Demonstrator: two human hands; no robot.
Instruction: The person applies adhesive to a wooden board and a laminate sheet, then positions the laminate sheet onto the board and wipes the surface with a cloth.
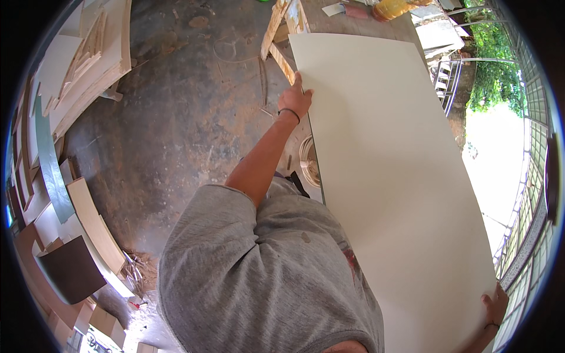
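Note:
A large white board (388,147) lies long and flat in front of me and along my right side, its far end over a wooden worktable. My left hand (296,101), with a dark band on the wrist, grips the board's left edge near that far end, the thumb at the edge and a finger pointing forward. Low at the right, my right hand (496,303) is closed around the opposite edge, with the thumb on the upper face. The undersides of both grips are hidden by the board.
The worktable (359,25) has splayed wooden legs (282,62) and bears an amber bottle (391,9). A coil (308,160) rests on the stained floor (170,112). Board offcuts (88,70) and a dark panel (72,270) are stacked at left. A metal grille (532,176) bounds the right.

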